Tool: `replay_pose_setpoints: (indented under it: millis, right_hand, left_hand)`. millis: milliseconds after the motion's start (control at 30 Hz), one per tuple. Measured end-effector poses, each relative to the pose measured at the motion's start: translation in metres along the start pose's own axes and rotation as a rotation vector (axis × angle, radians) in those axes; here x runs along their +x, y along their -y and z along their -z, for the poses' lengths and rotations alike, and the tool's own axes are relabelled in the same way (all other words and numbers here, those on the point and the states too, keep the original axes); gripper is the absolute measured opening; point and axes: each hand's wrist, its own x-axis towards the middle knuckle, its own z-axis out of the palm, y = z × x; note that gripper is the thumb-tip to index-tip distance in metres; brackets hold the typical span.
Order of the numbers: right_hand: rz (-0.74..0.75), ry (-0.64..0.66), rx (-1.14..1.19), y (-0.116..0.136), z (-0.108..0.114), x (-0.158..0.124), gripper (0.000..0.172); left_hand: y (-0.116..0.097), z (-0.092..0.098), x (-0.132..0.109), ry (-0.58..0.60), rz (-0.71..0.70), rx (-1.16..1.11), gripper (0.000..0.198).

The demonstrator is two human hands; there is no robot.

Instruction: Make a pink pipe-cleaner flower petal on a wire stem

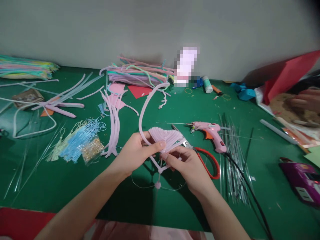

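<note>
A fan-shaped piece of lilac pipe cleaners (163, 135) is held between both hands above the green table. My left hand (140, 151) grips its left side, thumb pressed on the front. My right hand (185, 163) pinches the lower point, with thumb and forefinger together. One long lilac stem curves up from the piece past my left hand. Below the fingers, stems meet at a small knot, and a little pink pompom (157, 185) hangs beneath on thin wire. Right beside the hands lie red-handled scissors (212, 163), partly hidden behind my right hand. The fingers' far sides are hidden.
A pink glue gun (211, 130) lies right, its black cable running forward over thin wires (233, 166). Tassels (77, 141), a bag of gold beads (92, 150) and lilac stems (114, 126) lie left. A purple device (302, 181) and another person's hand (306, 100) are far right.
</note>
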Motion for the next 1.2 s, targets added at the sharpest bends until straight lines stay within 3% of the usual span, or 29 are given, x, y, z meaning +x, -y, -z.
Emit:
replay_pose_setpoints:
  millis: [933,1200]
  right_hand:
    - [-0.058,0.000,0.090,-0.0023,0.0019,0.0012,0.022]
    - [-0.047,0.069,0.074,-0.0012,0.0037,0.0014,0.022]
  left_hand:
    - [-0.0002,0.0006,0.0021,0.062,-0.029,-0.009,0.020]
    - [-0.0040,0.0063,0.0015,0.124,0.063,0.052,0.025]
